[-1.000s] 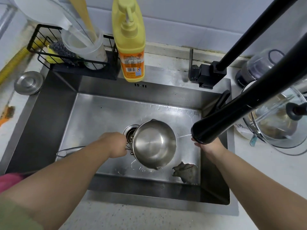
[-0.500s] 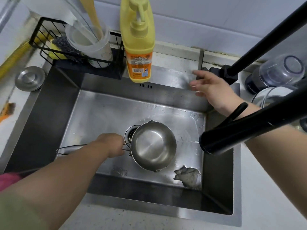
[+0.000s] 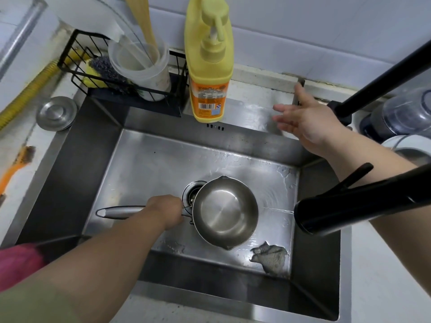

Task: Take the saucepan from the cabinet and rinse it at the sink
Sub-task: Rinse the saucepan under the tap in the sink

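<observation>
A small steel saucepan (image 3: 225,212) with two pour spouts hangs low inside the steel sink (image 3: 144,164), partly over the drain (image 3: 192,191). My left hand (image 3: 164,209) is shut on its handle where it meets the bowl; the handle's free end (image 3: 116,212) sticks out to the left. My right hand (image 3: 305,121) is open, fingers spread, at the sink's back ledge beside the thin faucet lever (image 3: 299,93). The black faucet spout (image 3: 345,209) points at the pan from the right; a thin trickle of water leaves it.
A yellow soap pump bottle (image 3: 208,73) stands on the back ledge. A black wire caddy (image 3: 98,66) holds a scrubber and a plastic cup. A grey cloth (image 3: 270,256) lies in the sink's front right corner. A steel drain lid (image 3: 56,113) rests left; jars stand right.
My right hand left the faucet spout and rose to the back ledge near the lever, opening its fingers. The saucepan stays held over the drain.
</observation>
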